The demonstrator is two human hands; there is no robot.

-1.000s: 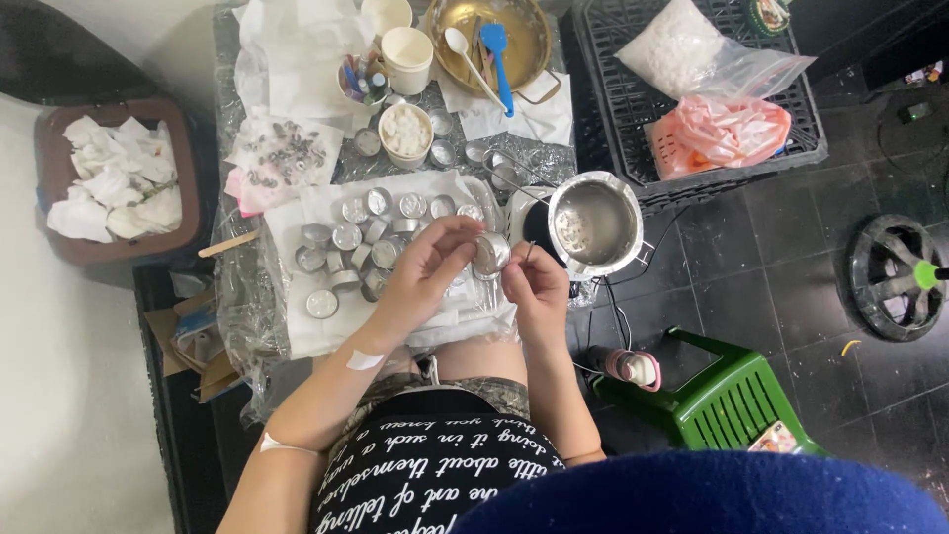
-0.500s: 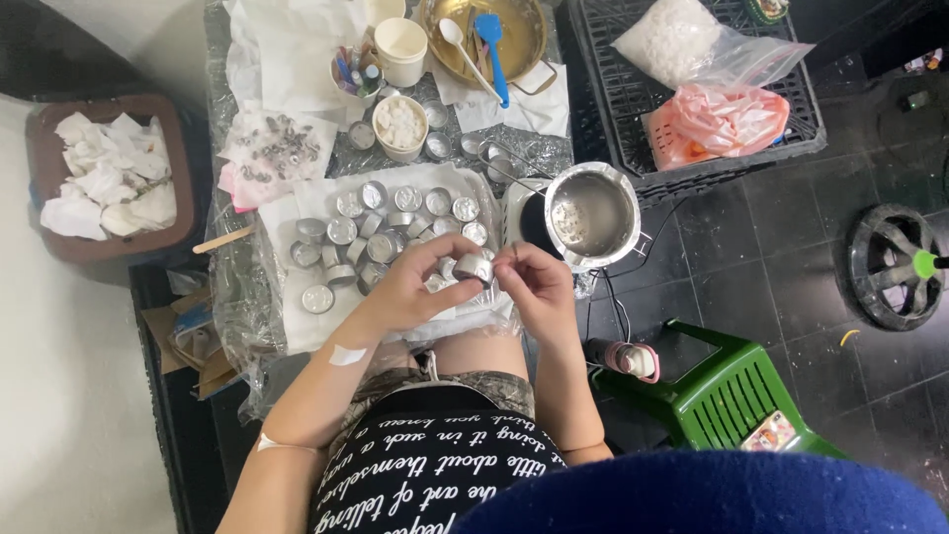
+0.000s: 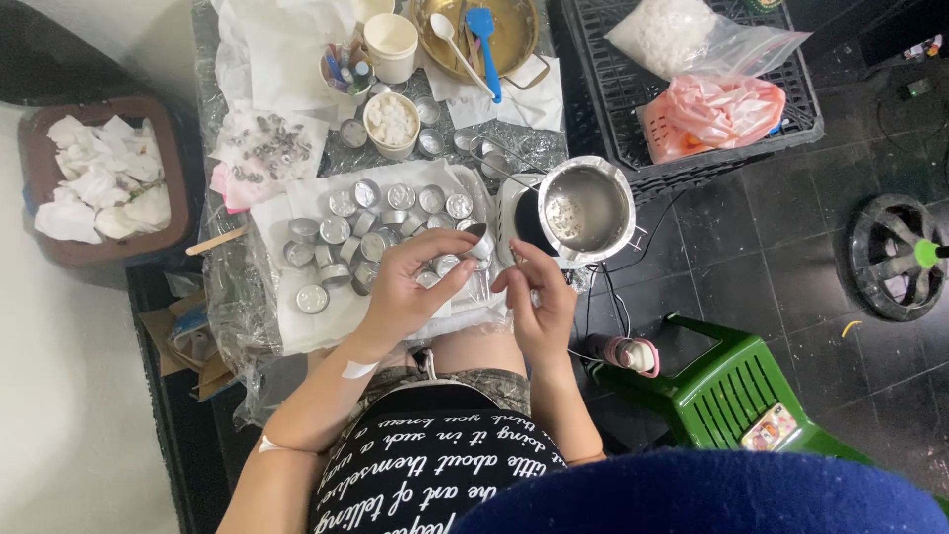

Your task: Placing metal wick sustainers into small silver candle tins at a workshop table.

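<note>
Near the tray's front edge (image 3: 297,341), left hand (image 3: 400,292) pinches a tin cup (image 3: 476,237).

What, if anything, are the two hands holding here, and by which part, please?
The left hand pinches a small metal cup by its rim. Whether the right hand holds anything cannot be told.

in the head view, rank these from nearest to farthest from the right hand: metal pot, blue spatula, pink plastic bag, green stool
1. Metal pot: just above the right hand, nearly touching.
2. Green stool: lower right, on the floor.
3. Blue spatula: top centre, in the gold bowl.
4. Pink plastic bag: upper right, in the black crate.
The last two are too close to call.
</note>
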